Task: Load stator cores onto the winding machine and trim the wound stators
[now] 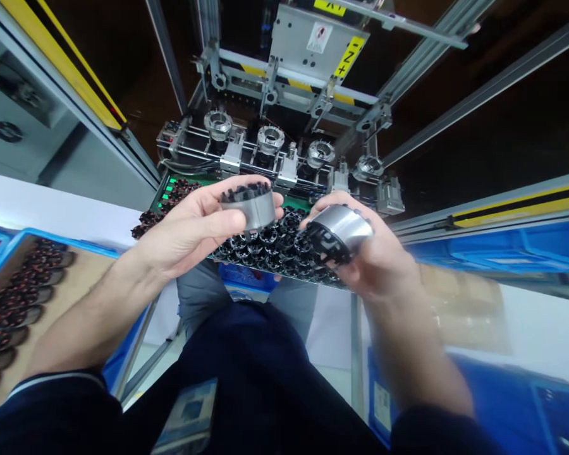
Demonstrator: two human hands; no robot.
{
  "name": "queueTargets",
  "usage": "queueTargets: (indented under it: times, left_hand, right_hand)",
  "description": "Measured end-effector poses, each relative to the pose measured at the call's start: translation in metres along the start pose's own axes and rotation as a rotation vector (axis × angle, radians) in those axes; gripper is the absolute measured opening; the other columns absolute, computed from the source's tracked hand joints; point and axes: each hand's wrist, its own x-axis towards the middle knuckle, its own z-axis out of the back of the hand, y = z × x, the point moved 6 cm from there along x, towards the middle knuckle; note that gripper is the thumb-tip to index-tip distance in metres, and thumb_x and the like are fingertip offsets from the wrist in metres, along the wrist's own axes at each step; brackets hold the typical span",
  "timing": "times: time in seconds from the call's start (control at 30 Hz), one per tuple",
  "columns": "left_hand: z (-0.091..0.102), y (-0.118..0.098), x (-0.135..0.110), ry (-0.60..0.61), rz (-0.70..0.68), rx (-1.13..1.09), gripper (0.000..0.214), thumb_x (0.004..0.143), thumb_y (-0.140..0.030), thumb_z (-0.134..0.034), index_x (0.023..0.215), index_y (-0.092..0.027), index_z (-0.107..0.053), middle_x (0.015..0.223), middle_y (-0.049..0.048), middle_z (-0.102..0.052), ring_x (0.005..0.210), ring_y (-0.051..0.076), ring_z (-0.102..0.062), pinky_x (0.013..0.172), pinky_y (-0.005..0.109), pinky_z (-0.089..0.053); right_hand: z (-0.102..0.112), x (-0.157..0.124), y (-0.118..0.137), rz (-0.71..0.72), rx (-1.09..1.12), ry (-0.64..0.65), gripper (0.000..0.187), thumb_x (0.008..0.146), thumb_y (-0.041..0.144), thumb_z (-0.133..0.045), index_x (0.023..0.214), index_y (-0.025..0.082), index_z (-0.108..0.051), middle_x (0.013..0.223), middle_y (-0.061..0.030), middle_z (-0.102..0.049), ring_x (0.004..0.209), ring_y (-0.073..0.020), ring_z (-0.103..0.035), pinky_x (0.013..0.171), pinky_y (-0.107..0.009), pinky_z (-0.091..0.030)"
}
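My left hand (203,218) grips a motor stator (253,207), a grey metal ring with black plastic teeth along its upper rim. The thumb presses on its near side and the fingers curl behind it. In my right hand (379,253) is a second stator (344,229), tilted so its black slotted end faces down and left. The two parts are apart, both above many black ring-shaped pieces (270,243) packed on the green-edged work surface. Copper-wound parts (183,189) lie at the left end, partly behind my left forearm.
Beyond my hands stands a machine with several metal ring fixtures (271,139) on rails. A metal panel (313,44) hangs above it. At left, a blue crate (19,243) holds rows of wound parts. Blue bins (516,243) and a brown cardboard-coloured item (464,303) are at right.
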Motion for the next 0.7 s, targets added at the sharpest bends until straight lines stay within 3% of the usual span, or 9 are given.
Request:
queueTargets:
  times: [0.07,0.13,0.23,0.33,0.5,0.6,0.7]
  left_hand:
    - [-0.003,0.005,0.001,0.013,0.019,0.004,0.068,0.098,-0.08,-0.068,0.15,-0.036,-0.069,0.137,0.009,-0.079,0.129,0.034,-0.078,0.106,0.055,-0.068]
    - [-0.004,0.011,0.004,0.007,0.038,0.051,0.07,0.099,-0.081,-0.065,0.149,-0.033,-0.07,0.131,0.0086,-0.081,0.122,0.032,-0.08,0.104,0.052,-0.069]
    - [-0.004,0.021,0.011,-0.014,0.091,0.032,0.067,0.099,-0.078,-0.068,0.145,-0.029,-0.074,0.125,0.008,-0.081,0.112,0.028,-0.081,0.096,0.045,-0.07]
    - [-0.001,0.031,0.017,-0.045,0.159,-0.099,0.064,0.091,-0.069,-0.082,0.139,-0.027,-0.078,0.117,0.0075,-0.081,0.1,0.024,-0.08,0.081,0.036,-0.068]
    - [0.007,0.043,0.027,-0.091,0.237,-0.322,0.058,0.078,-0.049,-0.099,0.126,-0.021,-0.083,0.112,0.0068,-0.079,0.095,0.019,-0.077,0.068,0.023,-0.061]
    - [0.015,0.047,0.035,-0.117,0.246,-0.374,0.049,0.081,-0.042,-0.099,0.122,-0.02,-0.084,0.116,0.0073,-0.078,0.094,0.018,-0.076,0.064,0.02,-0.06]
    - [0.024,0.054,0.042,-0.129,0.281,-0.37,0.042,0.084,-0.04,-0.097,0.118,-0.017,-0.085,0.113,0.0088,-0.077,0.091,0.018,-0.077,0.061,0.021,-0.06]
  right_hand:
    - [0.002,0.0,-0.002,-0.008,0.019,-0.036,0.059,0.063,0.061,-0.102,0.102,0.031,-0.069,0.097,0.0,-0.078,0.044,-0.0091,-0.047,0.03,-0.026,-0.035]
    - [0.002,0.002,-0.003,-0.011,0.007,-0.062,0.058,0.062,0.054,-0.105,0.098,0.031,-0.066,0.104,-0.0001,-0.079,0.045,-0.008,-0.048,0.031,-0.025,-0.036]
    - [0.002,0.008,-0.004,-0.016,-0.02,-0.084,0.062,0.066,0.054,-0.104,0.113,0.033,-0.069,0.104,0.0004,-0.078,0.05,-0.0094,-0.055,0.039,-0.026,-0.048]
    - [0.004,0.017,-0.009,-0.019,-0.05,-0.081,0.071,0.072,0.056,-0.1,0.132,0.034,-0.07,0.102,-0.0006,-0.077,0.06,-0.0143,-0.067,0.049,-0.03,-0.059]
    - [0.009,0.033,-0.019,-0.035,-0.077,-0.041,0.085,0.077,0.06,-0.096,0.151,0.032,-0.066,0.111,-0.0047,-0.079,0.077,-0.0204,-0.078,0.063,-0.034,-0.068]
    - [0.01,0.042,-0.021,-0.032,-0.087,-0.045,0.078,0.078,0.06,-0.095,0.147,0.034,-0.069,0.115,-0.0052,-0.08,0.077,-0.0209,-0.078,0.063,-0.036,-0.069]
    - [0.013,0.051,-0.021,-0.022,-0.091,-0.096,0.064,0.077,0.058,-0.097,0.131,0.033,-0.076,0.113,-0.0041,-0.079,0.072,-0.0186,-0.076,0.059,-0.035,-0.066]
